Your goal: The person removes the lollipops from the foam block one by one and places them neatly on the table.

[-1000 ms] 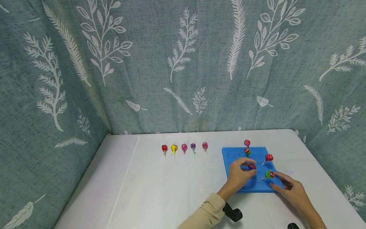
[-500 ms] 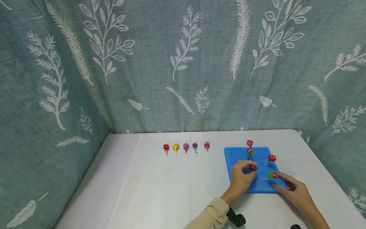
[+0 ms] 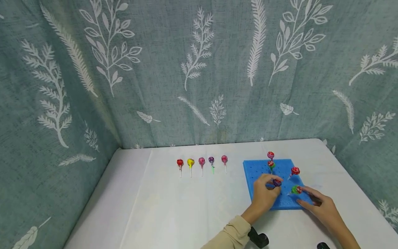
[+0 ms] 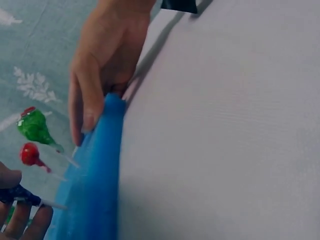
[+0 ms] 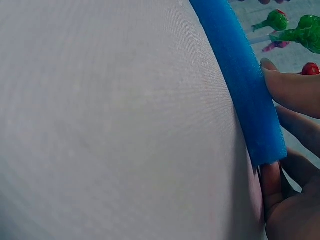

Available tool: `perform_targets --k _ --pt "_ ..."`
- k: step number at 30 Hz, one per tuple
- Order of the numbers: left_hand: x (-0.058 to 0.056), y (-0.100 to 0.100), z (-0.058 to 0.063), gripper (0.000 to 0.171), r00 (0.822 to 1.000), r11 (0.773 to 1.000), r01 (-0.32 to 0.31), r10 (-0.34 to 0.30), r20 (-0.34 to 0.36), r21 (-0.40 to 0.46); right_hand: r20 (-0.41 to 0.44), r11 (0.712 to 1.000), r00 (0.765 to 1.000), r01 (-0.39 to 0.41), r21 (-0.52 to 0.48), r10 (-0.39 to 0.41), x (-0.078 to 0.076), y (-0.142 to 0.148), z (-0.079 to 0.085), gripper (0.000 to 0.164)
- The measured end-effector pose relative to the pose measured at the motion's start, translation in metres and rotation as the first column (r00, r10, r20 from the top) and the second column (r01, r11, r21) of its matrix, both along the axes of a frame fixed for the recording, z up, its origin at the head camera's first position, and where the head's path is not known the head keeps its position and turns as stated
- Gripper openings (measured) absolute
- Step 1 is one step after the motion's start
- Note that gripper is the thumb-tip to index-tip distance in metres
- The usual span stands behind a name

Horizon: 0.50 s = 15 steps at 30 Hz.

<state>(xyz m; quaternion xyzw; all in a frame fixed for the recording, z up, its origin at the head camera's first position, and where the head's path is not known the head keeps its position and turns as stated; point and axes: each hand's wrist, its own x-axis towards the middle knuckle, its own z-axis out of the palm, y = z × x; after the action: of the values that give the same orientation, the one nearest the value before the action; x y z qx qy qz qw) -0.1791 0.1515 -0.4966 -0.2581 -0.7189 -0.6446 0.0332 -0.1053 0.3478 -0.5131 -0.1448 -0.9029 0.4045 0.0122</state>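
Note:
With thumb and fingers, my left hand point(image 3: 263, 195) pinches a dark blue and red lollipop point(image 3: 276, 182) over the blue foam board point(image 3: 255, 168). In the left wrist view the stick point(image 4: 54, 205) of this lollipop slants to the board's face, which is dotted with small holes. My right hand point(image 3: 321, 209) grips the board's front right corner, thumb point(image 5: 290, 90) on the upper face and a finger tucked at the lower end. Standing in the board are a green and red lollipop point(image 3: 294, 190) close to the right fingertips, a red one point(image 3: 295, 171), and two more point(image 3: 271, 164) behind the left hand.
A row of several lollipops lies on the white tablecloth left of the board, including a red one point(image 3: 180, 162), a yellow one point(image 3: 190, 162) and a purple one point(image 3: 211, 159). Behind the table point(image 3: 168, 207) hangs a leaf-patterned curtain point(image 3: 161, 69).
The head view shifts slightly. My left hand and its lollipop move a little to the right over the board, while the right hand keeps its grip on the corner.

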Motion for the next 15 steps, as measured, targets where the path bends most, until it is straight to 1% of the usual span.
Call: perform_targets --k 3,6,9,13,15 --pt "-0.003 -0.004 0.007 0.023 1.0 0.999 0.001 -0.002 0.017 0.043 0.011 1.0 1.0 0.003 0.001 -0.003 -0.002 0.0 0.0 0.076" --pt "-0.005 -0.011 0.019 0.023 1.0 0.998 0.007 -0.008 0.012 0.065 0.022 1.0 1.0 0.007 -0.005 -0.006 -0.002 -0.001 0.001 0.077" --pt "-0.002 -0.021 0.038 0.021 1.0 0.998 0.015 -0.016 0.023 0.069 0.024 1.0 1.0 0.006 -0.014 -0.006 0.0 -0.001 0.002 0.077" --pt "0.003 -0.036 0.066 0.02 0.999 0.998 0.018 -0.021 0.041 0.063 -0.005 1.0 1.0 -0.003 -0.009 0.003 0.002 -0.001 0.002 0.073" --pt "0.005 -0.042 0.076 0.02 0.999 0.998 0.028 -0.031 0.045 0.06 -0.018 1.0 1.0 -0.004 -0.008 0.004 0.003 0.0 0.002 0.072"
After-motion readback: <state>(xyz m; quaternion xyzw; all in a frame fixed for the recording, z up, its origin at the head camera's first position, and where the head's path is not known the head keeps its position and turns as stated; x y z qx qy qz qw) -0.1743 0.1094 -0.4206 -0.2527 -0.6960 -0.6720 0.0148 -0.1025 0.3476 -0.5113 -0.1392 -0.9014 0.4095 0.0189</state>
